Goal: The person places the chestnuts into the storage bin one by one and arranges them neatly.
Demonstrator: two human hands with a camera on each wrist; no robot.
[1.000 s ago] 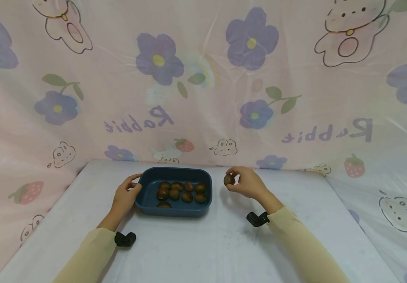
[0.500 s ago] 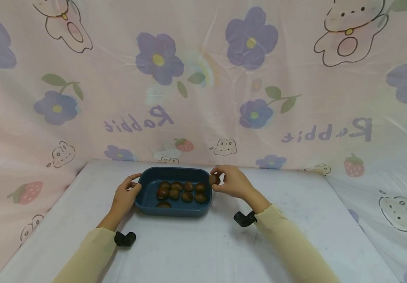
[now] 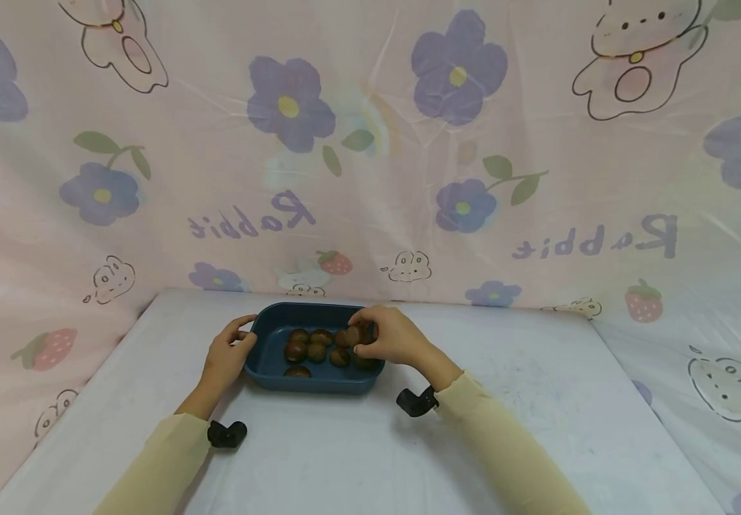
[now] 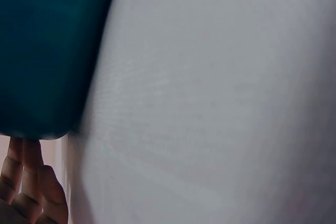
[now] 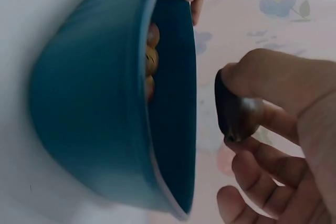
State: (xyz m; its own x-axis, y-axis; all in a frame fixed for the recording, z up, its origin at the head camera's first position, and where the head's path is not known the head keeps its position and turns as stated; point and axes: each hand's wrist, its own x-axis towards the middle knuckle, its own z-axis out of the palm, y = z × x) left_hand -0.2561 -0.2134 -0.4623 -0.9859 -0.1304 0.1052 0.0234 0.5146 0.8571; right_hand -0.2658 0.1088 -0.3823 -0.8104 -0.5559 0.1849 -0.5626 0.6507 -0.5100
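A dark blue rectangular box (image 3: 311, 383) stands on the table, with several brown chestnuts (image 3: 316, 352) lying on its floor. My right hand (image 3: 396, 336) is above the box's right end and pinches one chestnut (image 5: 242, 116) between thumb and fingers. In the right wrist view that chestnut is above the rim level, apart from the box, and the other fingers are loosely bent. My left hand (image 3: 224, 361) stays at the box's left end. Its fingers (image 4: 32, 156) touch the end wall in the left wrist view, fairly straight. The right hand hides some chestnuts at that end.
A white-covered table (image 3: 319, 458) carries the box near its back edge. Behind it hangs a pink curtain (image 3: 370, 236) printed with flowers and rabbits. Each wrist wears a black camera mount (image 3: 227, 434) below the hand.
My right hand has moved left with the chestnut, from beside the box, across its right rim, to over its inside. The left hand and the box have stayed in place.
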